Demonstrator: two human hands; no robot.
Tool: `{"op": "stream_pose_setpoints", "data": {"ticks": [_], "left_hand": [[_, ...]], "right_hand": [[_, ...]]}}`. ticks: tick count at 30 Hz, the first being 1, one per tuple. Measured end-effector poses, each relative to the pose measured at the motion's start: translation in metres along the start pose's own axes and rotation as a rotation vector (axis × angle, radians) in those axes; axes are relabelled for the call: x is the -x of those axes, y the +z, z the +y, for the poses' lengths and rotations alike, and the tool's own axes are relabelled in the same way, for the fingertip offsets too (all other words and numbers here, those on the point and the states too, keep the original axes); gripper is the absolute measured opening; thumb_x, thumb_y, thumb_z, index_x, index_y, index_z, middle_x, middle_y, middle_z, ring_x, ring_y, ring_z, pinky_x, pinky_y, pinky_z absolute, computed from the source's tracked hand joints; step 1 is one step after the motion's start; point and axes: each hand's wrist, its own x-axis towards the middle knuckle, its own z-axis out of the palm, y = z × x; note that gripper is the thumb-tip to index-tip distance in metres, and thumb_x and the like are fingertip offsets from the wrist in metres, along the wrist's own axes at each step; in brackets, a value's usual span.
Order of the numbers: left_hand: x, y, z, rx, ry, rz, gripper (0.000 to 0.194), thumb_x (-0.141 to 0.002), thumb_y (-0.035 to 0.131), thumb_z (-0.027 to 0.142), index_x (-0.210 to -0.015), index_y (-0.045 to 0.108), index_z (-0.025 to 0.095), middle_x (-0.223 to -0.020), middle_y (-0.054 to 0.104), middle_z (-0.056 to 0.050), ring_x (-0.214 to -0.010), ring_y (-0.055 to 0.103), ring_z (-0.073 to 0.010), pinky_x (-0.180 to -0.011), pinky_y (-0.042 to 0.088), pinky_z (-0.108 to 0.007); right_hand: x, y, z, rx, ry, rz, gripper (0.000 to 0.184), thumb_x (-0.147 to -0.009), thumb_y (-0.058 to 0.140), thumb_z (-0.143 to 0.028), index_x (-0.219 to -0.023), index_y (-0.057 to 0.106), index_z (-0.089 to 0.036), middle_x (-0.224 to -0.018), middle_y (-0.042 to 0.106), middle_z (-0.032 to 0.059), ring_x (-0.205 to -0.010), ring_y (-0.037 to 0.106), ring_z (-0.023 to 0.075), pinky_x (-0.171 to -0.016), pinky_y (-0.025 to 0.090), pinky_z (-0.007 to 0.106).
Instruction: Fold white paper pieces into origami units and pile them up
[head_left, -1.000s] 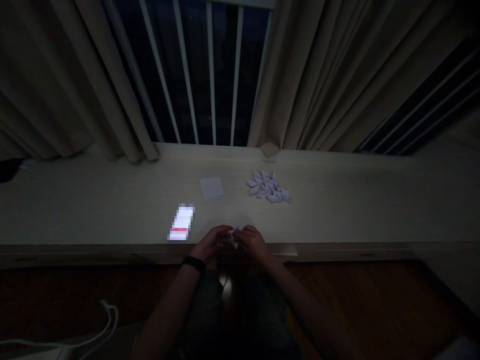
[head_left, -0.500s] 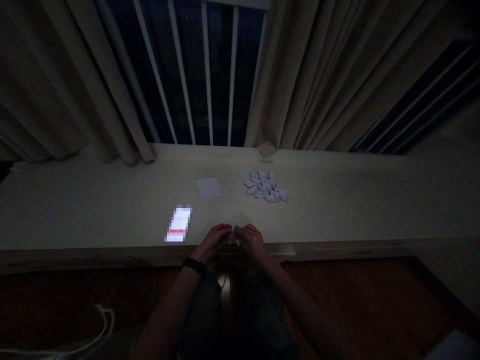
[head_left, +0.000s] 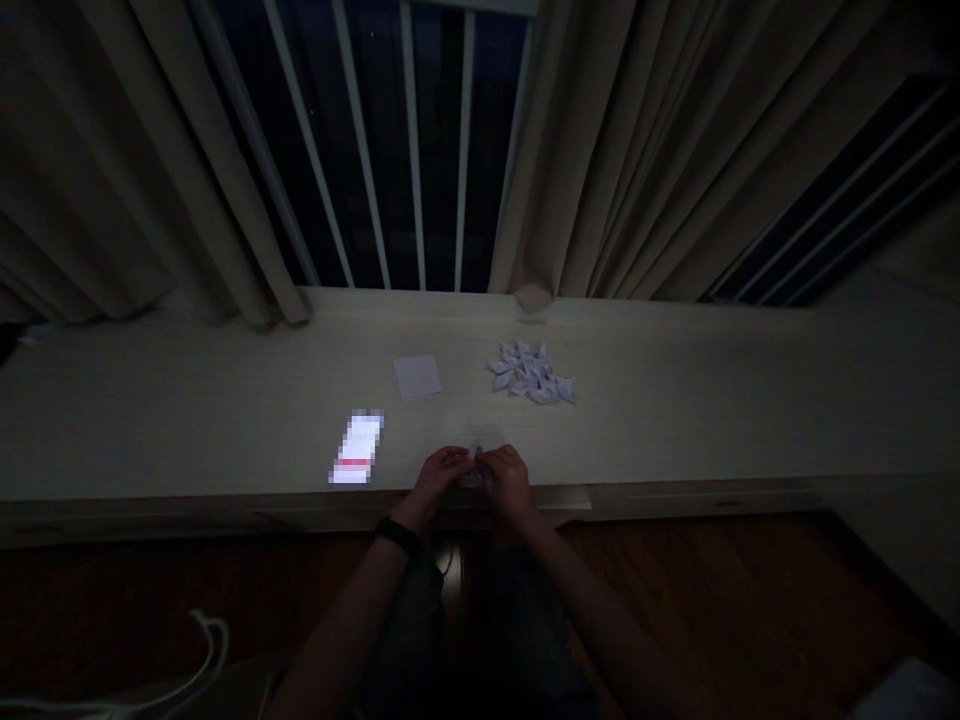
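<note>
With the paper square point(head_left: 418, 377) as landmark, a dark band point(head_left: 397, 535) circles the left wrist, on the near side of it. Farther in, but nearer than the square and a little to its right, the left hand point(head_left: 436, 472) and right hand point(head_left: 510, 478) meet at the worktop's point(head_left: 675, 425) near edge. Between them is a small piece of folded paper point(head_left: 475, 478). The left hand is partly curled, its fingertips closed on one side of the piece; the right hand pinches the other side between thumb and fingers. Its exact shape is too dim and covered to tell.

It should be very light, thin and springy, stiffer along its creases, easily crushed or torn, and not very slippery. A gentle fingertip grip on the folded edges looks best, clear of any points.

A bright, pixelated, phone-like slab point(head_left: 358, 447) lies left of the square and nearer. The square itself lies flat; lifting it by an edge or corner would suit it. To its right, apart from it, a cluster of pointed folded paper shapes point(head_left: 532, 372) lies directly on the worktop, in no container. Beyond the square are curtains point(head_left: 555, 150) and window bars point(head_left: 414, 150).
</note>
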Motion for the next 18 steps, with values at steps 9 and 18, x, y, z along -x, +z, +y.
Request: {"op": "stream_pose_setpoints", "data": {"ticks": [9, 18], "left_hand": [[0.0016, 0.0041, 0.0043, -0.003, -0.012, -0.028, 0.044, -0.059, 0.08, 0.027, -0.096, 0.06, 0.015, -0.096, 0.068, -0.008, -0.088, 0.062, -0.018, -0.078, 0.045, -0.029], [0.0023, 0.0015, -0.0015, -0.055, 0.049, 0.017, 0.033, -0.063, 0.074, 0.024, -0.093, 0.065, 0.015, -0.093, 0.068, -0.007, -0.087, 0.062, -0.0187, -0.081, 0.046, -0.032]], "right_hand": [[-0.0037, -0.0012, -0.0072, -0.12, 0.127, 0.063, 0.015, -0.081, 0.059, -0.011, -0.085, 0.071, -0.02, -0.08, 0.071, 0.0053, -0.08, 0.058, 0.0198, -0.076, 0.047, 0.032], [0.0019, -0.0019, -0.0077, -0.169, 0.018, -0.01, 0.021, -0.086, 0.056, -0.014, -0.103, 0.067, -0.021, -0.09, 0.07, 0.0052, -0.083, 0.059, 0.0195, -0.078, 0.047, 0.033]]}}
